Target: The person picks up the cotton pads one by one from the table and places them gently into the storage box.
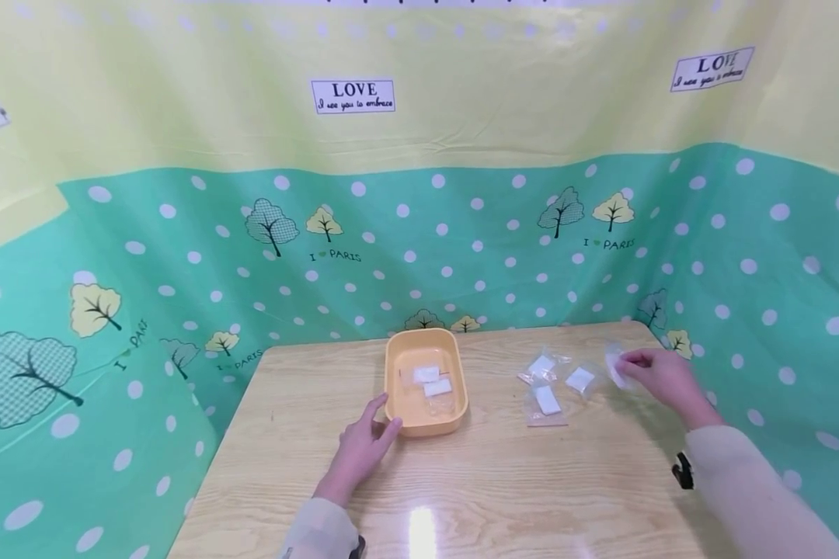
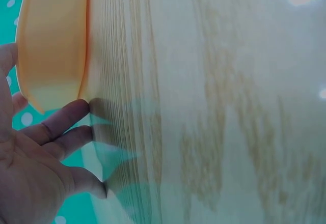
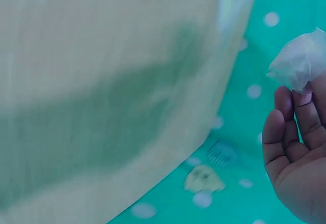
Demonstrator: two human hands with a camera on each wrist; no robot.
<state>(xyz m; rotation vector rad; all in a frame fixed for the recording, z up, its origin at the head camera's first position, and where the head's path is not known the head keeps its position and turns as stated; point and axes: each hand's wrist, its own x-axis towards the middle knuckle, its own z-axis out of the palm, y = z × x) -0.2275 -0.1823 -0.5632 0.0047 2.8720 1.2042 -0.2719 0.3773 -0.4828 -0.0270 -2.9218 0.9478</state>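
My right hand [image 1: 664,380] pinches a small clear plastic bag with something white in it [image 1: 617,368] at the table's right side. The right wrist view shows that bag [image 3: 300,58] at the fingertips, lifted above the table. With fingers spread, my left hand [image 1: 362,444] is at the near left corner of a shallow orange plastic box [image 1: 428,429], its fingertips right at the rim. Inside the box lie white pieces [image 1: 436,387] in clear bags. Between the box and my right hand lie three more bagged white pieces, a near one [image 1: 548,400], a right one [image 1: 580,379] and a far one [image 1: 541,366].
The wooden table [image 1: 503,481] meets a green dotted cloth [image 1: 475,248] at its back and sides. A bright light reflection shows near the front edge. Dark bands [image 1: 682,470] sit at both of my wrists.
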